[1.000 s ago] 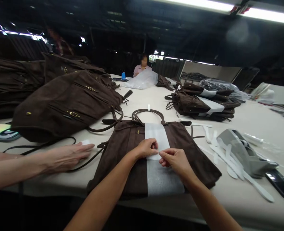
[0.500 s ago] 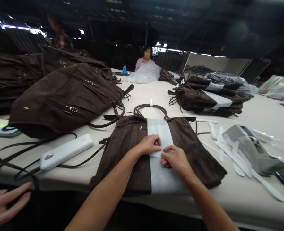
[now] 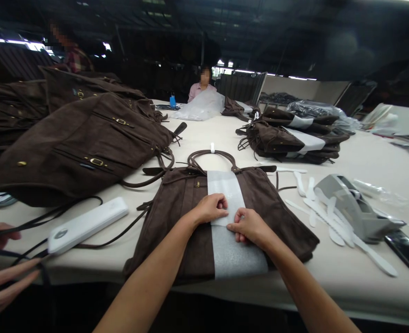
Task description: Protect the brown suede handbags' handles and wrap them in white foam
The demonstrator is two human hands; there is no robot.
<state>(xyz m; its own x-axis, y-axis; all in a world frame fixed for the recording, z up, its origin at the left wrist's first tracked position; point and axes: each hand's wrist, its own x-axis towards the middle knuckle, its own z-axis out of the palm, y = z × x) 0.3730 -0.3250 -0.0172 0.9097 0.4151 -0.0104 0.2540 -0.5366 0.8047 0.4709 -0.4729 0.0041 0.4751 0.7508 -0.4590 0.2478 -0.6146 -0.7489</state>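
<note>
A dark brown handbag [image 3: 277, 222] lies flat in front of me, its looped handles [image 3: 190, 159] pointing away. Around its middle runs a band of white foam wrap [image 3: 237, 259], with an overlapping edge across the front. My left hand [image 3: 211, 208] rests on that band just above the overlap, fingers curled and thumb tip pressed down. Beside it, my right hand [image 3: 247, 225] is closed in a pinch, its thumb at the overlap's edge. Whatever sits between the fingertips is too small or hidden to make out.
Brown bags [image 3: 69, 134] are heaped at left; wrapped bags [image 3: 304, 143] are stacked at right. Nearby are a white device [image 3: 86, 226], white plastic strips [image 3: 329, 222], a grey tape dispenser [image 3: 360, 208] and a phone [image 3: 407, 249]. Another person's hands [image 3: 6, 282] hold dark straps.
The view has shifted slightly, moving the scene leftward. My right thumb has slid a little along the overlap's edge. More of the other person's hands shows at left.
</note>
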